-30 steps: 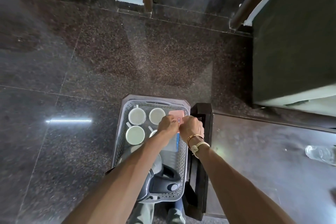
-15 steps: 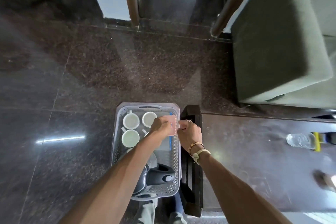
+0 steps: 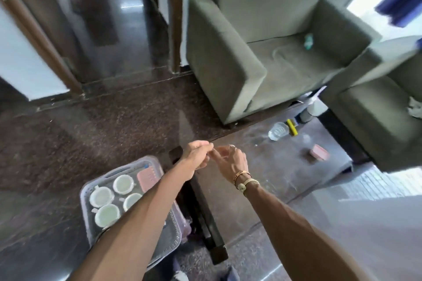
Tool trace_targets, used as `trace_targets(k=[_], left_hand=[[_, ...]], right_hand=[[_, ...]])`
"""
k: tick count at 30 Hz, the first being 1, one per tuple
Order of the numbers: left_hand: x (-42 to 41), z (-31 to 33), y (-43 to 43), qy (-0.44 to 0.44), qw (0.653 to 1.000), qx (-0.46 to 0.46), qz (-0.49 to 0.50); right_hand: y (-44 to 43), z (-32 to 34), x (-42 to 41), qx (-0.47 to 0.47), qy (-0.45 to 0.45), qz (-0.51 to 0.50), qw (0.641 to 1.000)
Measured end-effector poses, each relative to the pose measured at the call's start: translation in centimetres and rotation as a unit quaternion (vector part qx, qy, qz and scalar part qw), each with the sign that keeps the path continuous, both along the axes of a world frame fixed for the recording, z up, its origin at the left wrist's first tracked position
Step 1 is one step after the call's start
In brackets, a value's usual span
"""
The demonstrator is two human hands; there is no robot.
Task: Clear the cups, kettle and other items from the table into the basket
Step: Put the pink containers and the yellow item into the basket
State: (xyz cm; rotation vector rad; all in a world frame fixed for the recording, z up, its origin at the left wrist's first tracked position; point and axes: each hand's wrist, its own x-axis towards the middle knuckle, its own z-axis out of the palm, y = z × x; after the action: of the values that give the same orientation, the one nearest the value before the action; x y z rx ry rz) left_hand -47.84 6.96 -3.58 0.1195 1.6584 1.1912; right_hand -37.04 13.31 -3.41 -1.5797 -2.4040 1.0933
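Observation:
The grey plastic basket (image 3: 85,198) stands on the floor by the dark table's (image 3: 274,173) left end. In it are several white cups (image 3: 124,184) and a pink box (image 3: 148,177); my left forearm hides whatever else it holds. My left hand (image 3: 196,155) and my right hand (image 3: 230,164) hover close together above the table's left corner, fingers loosely curled, nothing in them. On the table's far side lie a clear plastic bottle (image 3: 277,131), a yellow item (image 3: 292,127) and another pink box (image 3: 319,153).
A green armchair (image 3: 262,57) stands behind the table, a second one (image 3: 388,112) at its right end. Dark polished floor (image 3: 102,125) stretches left toward a doorway with brown frames (image 3: 175,18).
Both hands have let go of the pink box, which now lies in the basket, and have risen toward the table. My head has lifted, bringing the armchairs and the far table items into view.

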Motion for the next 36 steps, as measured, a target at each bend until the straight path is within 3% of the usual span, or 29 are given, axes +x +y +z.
trace_targets(k=[7,16,23,36], left_hand=[[10.2,4.3,7.4,0.044,0.995,0.043,-0.076],[27.6,5.7,12.3,0.104,0.982,0.046,-0.149],[39.3,7.7,19.0,0.117,0.966,0.082,-0.215],[54.1,2.8,32.0,0.072,0.94,0.042,-0.331]], right_hand=[[6.2,3.3,13.0,0.042,0.051,-0.128,0.99],[10.4,4.0,32.5,0.029,0.086,-0.21,0.974],[14.9,6.9,44.0,0.071,0.07,-0.262,0.96],[24.9,4.1,57.5,0.052,0.033,-0.349,0.935]])
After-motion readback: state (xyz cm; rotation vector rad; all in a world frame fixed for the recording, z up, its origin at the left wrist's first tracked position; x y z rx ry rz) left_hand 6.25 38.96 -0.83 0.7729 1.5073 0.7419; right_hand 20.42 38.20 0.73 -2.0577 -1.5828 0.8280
